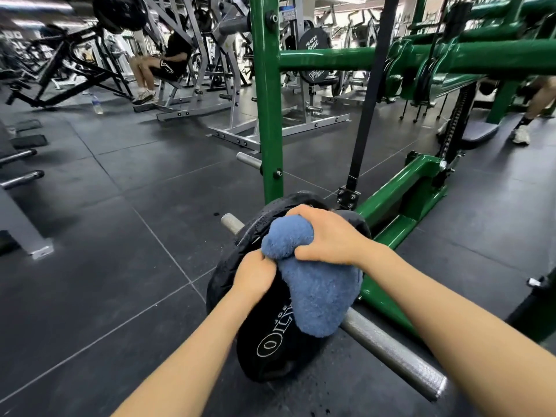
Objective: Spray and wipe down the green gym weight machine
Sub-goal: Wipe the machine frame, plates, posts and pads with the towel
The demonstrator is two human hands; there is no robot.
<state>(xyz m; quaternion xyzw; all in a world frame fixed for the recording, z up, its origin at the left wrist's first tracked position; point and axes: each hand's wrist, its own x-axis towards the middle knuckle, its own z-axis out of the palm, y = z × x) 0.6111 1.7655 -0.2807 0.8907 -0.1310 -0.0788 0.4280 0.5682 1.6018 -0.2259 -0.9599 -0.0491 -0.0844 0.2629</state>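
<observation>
The green weight machine [270, 115] fills the right half of the view, with an upright post, a horizontal bar and a low base rail [400, 191]. A black weight plate [264, 350] with white lettering sits on a steel peg [391, 353] low at the centre, speckled with droplets. A blue fluffy cloth [322, 296] lies bunched over the plate's top edge. My right hand [325, 236] grips the cloth from above. My left hand [254, 275] pinches the cloth's left edge against the plate. No spray bottle shows.
A person sits on a grey machine [192, 85] at the back left, with a water bottle [97, 104] on the floor nearby. Another person's leg and shoe [522, 133] stand at the right. Steel pegs [21, 179] jut in from the left over the black rubber floor.
</observation>
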